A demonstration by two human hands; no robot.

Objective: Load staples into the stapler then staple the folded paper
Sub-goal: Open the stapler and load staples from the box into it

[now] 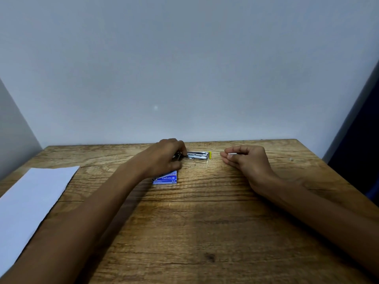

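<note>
A small metal stapler [198, 155] with a yellow end lies near the far edge of the wooden table [205, 222]. My left hand [167, 155] grips its left end, fingers closed around it. Just under that hand sits a blue staple box [166, 179], partly covered by my wrist. My right hand [246, 162] rests to the right of the stapler, apart from it, thumb and fingers pinched on a thin silvery strip of staples [232, 154]. The folded white paper [30, 203] lies at the table's left side.
A plain pale wall [184, 68] rises right behind the table's far edge. A dark object [361, 152] stands past the table's right side. Bare wood fills the near half of the table between my forearms.
</note>
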